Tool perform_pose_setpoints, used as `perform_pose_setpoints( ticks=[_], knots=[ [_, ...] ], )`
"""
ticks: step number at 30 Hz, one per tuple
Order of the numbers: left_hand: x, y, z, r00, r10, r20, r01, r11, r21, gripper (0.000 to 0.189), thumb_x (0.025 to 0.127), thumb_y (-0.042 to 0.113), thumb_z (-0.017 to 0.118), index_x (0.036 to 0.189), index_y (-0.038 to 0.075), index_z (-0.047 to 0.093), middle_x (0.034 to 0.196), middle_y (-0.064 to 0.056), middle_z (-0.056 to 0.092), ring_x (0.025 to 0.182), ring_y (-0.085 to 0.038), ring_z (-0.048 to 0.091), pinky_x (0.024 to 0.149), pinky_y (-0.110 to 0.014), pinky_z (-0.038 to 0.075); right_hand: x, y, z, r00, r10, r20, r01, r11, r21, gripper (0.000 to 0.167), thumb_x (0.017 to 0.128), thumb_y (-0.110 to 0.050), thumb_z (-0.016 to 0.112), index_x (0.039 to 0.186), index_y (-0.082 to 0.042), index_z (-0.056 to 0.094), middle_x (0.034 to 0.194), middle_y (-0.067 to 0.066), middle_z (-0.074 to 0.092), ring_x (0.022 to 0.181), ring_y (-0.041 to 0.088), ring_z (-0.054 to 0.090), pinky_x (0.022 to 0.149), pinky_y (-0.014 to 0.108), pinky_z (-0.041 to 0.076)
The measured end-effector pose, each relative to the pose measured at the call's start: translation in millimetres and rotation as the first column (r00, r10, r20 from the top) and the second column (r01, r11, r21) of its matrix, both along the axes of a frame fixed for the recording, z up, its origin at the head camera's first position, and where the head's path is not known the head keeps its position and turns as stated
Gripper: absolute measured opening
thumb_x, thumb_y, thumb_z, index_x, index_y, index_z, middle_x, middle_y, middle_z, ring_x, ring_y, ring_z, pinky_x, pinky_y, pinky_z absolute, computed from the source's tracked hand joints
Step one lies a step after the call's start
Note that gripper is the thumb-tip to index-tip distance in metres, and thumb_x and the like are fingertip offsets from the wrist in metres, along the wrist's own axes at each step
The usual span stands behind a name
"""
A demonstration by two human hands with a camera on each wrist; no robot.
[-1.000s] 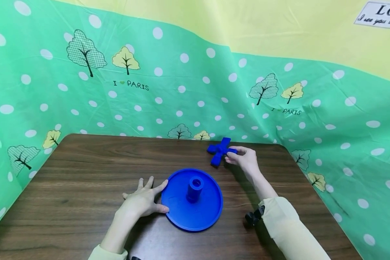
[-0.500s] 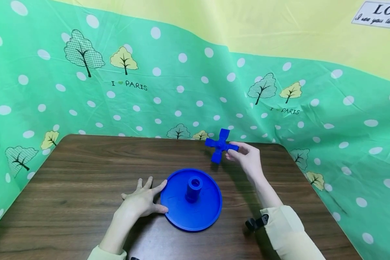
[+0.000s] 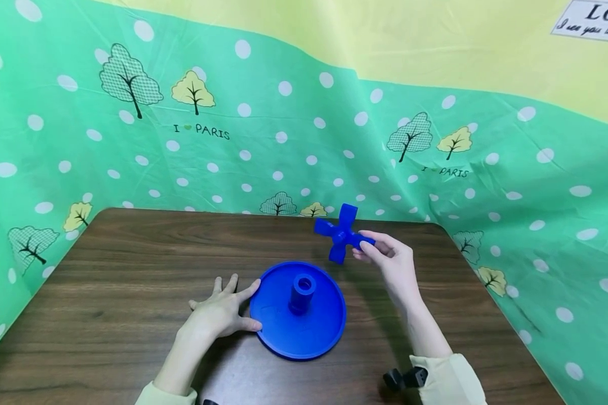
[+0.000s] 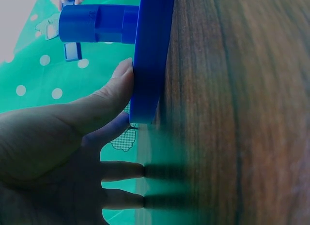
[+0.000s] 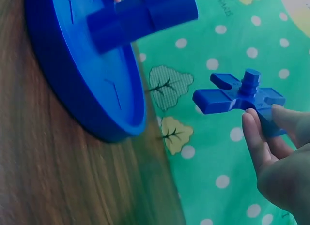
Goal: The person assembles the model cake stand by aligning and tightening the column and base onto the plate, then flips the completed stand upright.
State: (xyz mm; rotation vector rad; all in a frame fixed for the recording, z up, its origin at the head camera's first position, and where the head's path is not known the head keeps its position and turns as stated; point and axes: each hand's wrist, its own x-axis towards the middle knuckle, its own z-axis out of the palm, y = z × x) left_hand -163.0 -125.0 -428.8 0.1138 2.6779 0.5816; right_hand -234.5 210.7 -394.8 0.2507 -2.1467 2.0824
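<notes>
My left hand lies on the table at the left of a round blue base. Its thumb and index finger touch the rim, and the other fingers are spread out straight. From the middle of the base rises a hollow blue post, seen sideways in the left wrist view. Beyond the base, at its right, my right hand pinches one arm of a blue four-armed cross piece above the table. The right wrist view shows a short peg standing out from the middle of this cross piece.
The dark wooden table ends at a green and yellow patterned cloth behind and at the sides. A black wrist device hangs at the right sleeve.
The right hand has lifted the cross piece off the table, then drawn it slightly nearer and tilted it. The left hand and the base have stayed in place.
</notes>
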Motion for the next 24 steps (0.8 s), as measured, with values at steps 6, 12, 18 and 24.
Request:
perform_pose_setpoints(
  ticks=[6, 12, 18, 24],
  knots=[
    [-0.7, -0.6, -1.0, 1.0, -0.002, -0.005, 0.002, 1.0, -0.007, 0.093, 0.082, 0.057, 0.079, 0.161, 0.034, 0.034, 0.171, -0.023, 0.021, 0.156, -0.057, 0.011, 0.098, -0.095, 0.019, 12.3, -10.8, -3.2, 0.999, 0.042, -0.034, -0.043, 0.998, -0.045, 0.036, 0.103, -0.012, 0.061, 0.128, 0.015, 0.063, 0.103, 0.002, 0.081, 0.09, 0.021, 0.08, 0.086, 0.037, 0.063],
    [-0.5, -0.8, -1.6, 1.0, 0.004, 0.002, -0.004, 1.0, -0.005, 0.093, 0.082, 0.057, 0.079, 0.161, 0.033, 0.034, 0.171, -0.023, 0.02, 0.156, -0.056, 0.011, 0.099, -0.094, 0.018, 24.3, -17.9, -8.0, 0.992, 0.117, -0.052, -0.12, 0.992, -0.051, 0.035, 0.105, -0.01, 0.058, 0.131, 0.013, 0.062, 0.113, 0.001, 0.08, 0.097, 0.02, 0.08, 0.094, 0.034, 0.061],
    [-1.0, 0.3, -0.5, 1.0, 0.006, 0.001, -0.006, 1.0, -0.005, 0.094, 0.082, 0.057, 0.08, 0.16, 0.034, 0.034, 0.171, -0.022, 0.02, 0.156, -0.055, 0.011, 0.099, -0.095, 0.018, 32.6, -25.0, -12.3, 0.984, 0.166, -0.059, -0.168, 0.985, -0.037, 0.034, 0.104, -0.006, 0.059, 0.132, 0.011, 0.062, 0.124, 0.002, 0.077, 0.108, 0.017, 0.077, 0.1, 0.032, 0.058],
    [-0.9, -0.7, -0.5, 1.0, 0.004, -0.003, -0.004, 1.0, -0.004, 0.093, 0.082, 0.056, 0.079, 0.16, 0.033, 0.034, 0.171, -0.023, 0.021, 0.156, -0.056, 0.011, 0.099, -0.095, 0.018, 40.0, -32.9, -13.6, 0.982, 0.18, -0.062, -0.178, 0.983, 0.037, 0.035, 0.101, -0.007, 0.064, 0.134, 0.005, 0.064, 0.132, 0.004, 0.074, 0.122, 0.016, 0.071, 0.1, 0.03, 0.058]
  ],
)
